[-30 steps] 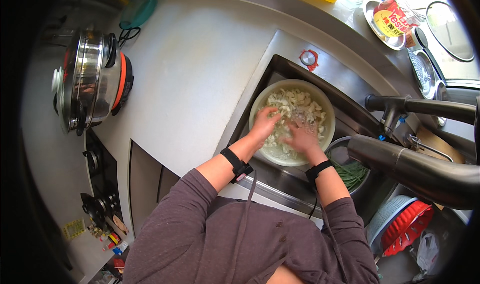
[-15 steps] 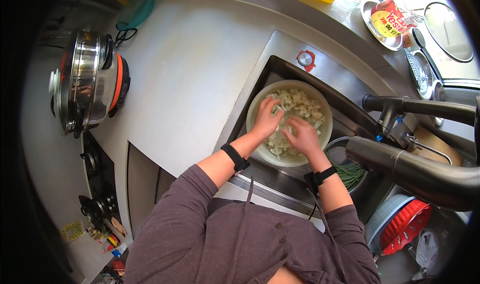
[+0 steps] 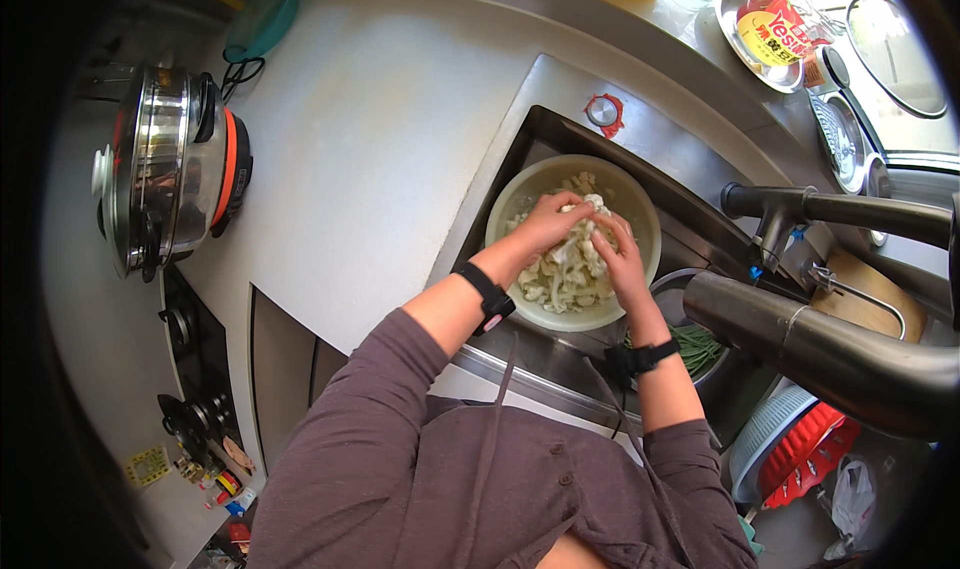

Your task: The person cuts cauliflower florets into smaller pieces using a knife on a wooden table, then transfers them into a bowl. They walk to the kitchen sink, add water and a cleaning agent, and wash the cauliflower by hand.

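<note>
A pale round bowl (image 3: pixel 565 320) of cauliflower florets (image 3: pixel 565 281) sits in the steel sink (image 3: pixel 528 159). The florets are white to pale yellow, heaped in the middle. My left hand (image 3: pixel 546 225) curves over the heap from the left, fingers bent round some florets. From the right, my right hand (image 3: pixel 624 261) cups the same heap, its fingertips close to those of the left. A few white florets show between the two hands. What lies under the palms is hidden.
A steel faucet (image 3: pixel 780 334) reaches in from the right over a bowl of green stalks (image 3: pixel 698 349). Beyond stand a blue basket (image 3: pixel 765 439) and a red one (image 3: pixel 812 449). On the left counter is a glass-lidded pot (image 3: pixel 165 169). A metal plate (image 3: pixel 735 34) holds a red-yellow package.
My hands, spread and blurred over the florets before, have come together around them. The florets between are gathered into a higher heap. The whole view has shifted slightly.
</note>
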Demonstrator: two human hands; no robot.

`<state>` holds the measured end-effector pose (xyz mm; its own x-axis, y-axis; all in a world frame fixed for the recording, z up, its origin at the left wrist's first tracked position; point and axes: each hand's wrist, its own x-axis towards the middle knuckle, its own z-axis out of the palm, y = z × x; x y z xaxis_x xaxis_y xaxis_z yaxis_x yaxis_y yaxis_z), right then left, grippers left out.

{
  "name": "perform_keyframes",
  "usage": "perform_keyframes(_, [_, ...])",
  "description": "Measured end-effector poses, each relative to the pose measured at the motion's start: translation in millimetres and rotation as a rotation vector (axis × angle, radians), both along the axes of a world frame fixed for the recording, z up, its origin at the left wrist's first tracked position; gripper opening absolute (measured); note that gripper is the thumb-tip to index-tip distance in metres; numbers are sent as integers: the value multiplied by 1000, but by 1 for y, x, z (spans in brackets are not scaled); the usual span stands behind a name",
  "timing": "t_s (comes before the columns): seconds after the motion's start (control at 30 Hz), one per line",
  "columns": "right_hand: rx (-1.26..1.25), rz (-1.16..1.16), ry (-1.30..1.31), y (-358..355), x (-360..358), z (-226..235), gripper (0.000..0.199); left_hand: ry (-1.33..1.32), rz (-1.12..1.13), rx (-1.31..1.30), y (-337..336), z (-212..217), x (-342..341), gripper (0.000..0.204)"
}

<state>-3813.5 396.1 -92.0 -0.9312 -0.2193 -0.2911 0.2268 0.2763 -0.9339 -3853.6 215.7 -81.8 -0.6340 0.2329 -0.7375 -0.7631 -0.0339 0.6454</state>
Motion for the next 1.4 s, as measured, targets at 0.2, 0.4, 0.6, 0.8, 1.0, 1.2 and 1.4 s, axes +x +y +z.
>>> perform_keyframes(0.2, [150, -186, 98, 21, 15, 9, 36, 275, -151, -386, -26, 0, 19, 55])
perform_keyframes(0.4, [-64, -280, -373, -13, 11, -41, 68, -169, 157, -121, -6, -9, 23, 87])
perform_keyframes(0.6, [-148, -166, -227, -6, 6, 9, 51, -168, 40, 145, -12, 21, 19, 59])
perform_keyframes(0.8, [34, -172, 26, 20, 30, 11, 38, 214, 61, 27, -30, -4, 35, 48])
perform_keyframes(1.0, [125, -350, -307, -19, 24, -47, 61, -225, 208, -52, -9, -27, 45, 95])
perform_keyframes(1.2, [-314, -193, -296, -9, 12, -3, 43, -264, 225, 207, -10, 6, 44, 84])
perform_keyframes(1.4, [534, 85, 248, -19, 24, 31, 41, -137, 28, -66, -25, 24, 54, 69])
